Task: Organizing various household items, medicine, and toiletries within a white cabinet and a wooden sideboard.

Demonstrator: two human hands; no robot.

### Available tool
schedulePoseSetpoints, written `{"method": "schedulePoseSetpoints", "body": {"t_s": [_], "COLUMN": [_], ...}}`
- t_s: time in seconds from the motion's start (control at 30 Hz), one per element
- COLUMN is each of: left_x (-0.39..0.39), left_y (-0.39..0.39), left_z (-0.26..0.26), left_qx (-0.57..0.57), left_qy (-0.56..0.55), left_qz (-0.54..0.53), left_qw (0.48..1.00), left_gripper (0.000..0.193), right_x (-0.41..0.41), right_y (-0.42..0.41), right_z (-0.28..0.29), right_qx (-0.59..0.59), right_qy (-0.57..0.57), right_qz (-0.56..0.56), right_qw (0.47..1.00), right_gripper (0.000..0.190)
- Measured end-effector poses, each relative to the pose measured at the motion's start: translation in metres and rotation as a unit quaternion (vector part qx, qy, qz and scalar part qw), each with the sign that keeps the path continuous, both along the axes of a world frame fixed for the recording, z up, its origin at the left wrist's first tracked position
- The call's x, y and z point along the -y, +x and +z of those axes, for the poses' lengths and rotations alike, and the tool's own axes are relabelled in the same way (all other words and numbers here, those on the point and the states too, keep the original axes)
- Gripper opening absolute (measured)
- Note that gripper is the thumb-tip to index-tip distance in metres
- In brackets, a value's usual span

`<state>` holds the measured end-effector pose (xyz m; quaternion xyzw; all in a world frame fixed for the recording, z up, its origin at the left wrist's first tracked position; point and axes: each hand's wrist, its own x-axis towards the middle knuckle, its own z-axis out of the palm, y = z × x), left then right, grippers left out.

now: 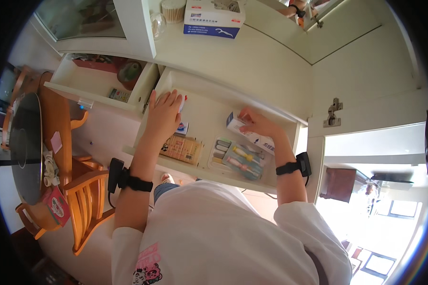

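Note:
Before me is a pulled-out white drawer [203,103]. Over its left end lies my left hand [164,113], palm down with fingers spread, above a white item with a red tip that it mostly hides; whether it grips this cannot be told. My right hand [257,123] bends over a long white and blue box [235,124], thumb and fingers at its upper end; a firm hold is not plain. A small blue and white box [182,128] and a tan paper package [182,149] lie near my left wrist. Towards the drawer's front right are a clear pack with yellow and pink-handled items [243,161] and a white tray [211,156].
Above the drawer, a counter [232,53] carries a dental floss pick box [214,19], a tub of cotton swabs [173,10] and a clear glass vessel [158,26]. Another open drawer [89,80] holds a remote control [120,94]. A hinged mirrored door [315,153] stands open at right.

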<state>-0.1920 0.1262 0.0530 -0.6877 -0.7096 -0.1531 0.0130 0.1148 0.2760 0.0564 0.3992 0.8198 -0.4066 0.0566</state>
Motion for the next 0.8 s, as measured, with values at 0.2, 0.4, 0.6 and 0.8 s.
{"method": "schedulePoseSetpoints", "body": {"t_s": [0.2,0.4,0.6,0.8], "left_x": [0.000,0.001,0.002,0.001], "left_y": [0.003,0.001,0.003,0.001], "left_z": [-0.001,0.000,0.000,0.000], "left_qx": [-0.004,-0.007,-0.005,-0.001], "left_qy": [0.011,-0.006,0.027,0.019], "left_qz": [-0.013,-0.003,-0.011,-0.012], "left_qw": [1.000,1.000,1.000,1.000], "left_gripper": [0.046,0.047,0.047,0.047], "right_x": [-0.009,0.038,-0.003,0.022], "right_y": [0.017,-0.009,0.028,0.009], "right_z": [-0.021,0.012,-0.017,-0.004], "right_qx": [0.032,0.092,-0.013,0.086], "right_qy": [0.071,0.125,-0.012,0.143], "right_qz": [0.043,0.054,-0.023,0.059], "right_qw": [0.996,0.986,1.000,0.984], "right_gripper": [0.043,0.051,0.052,0.049]}}
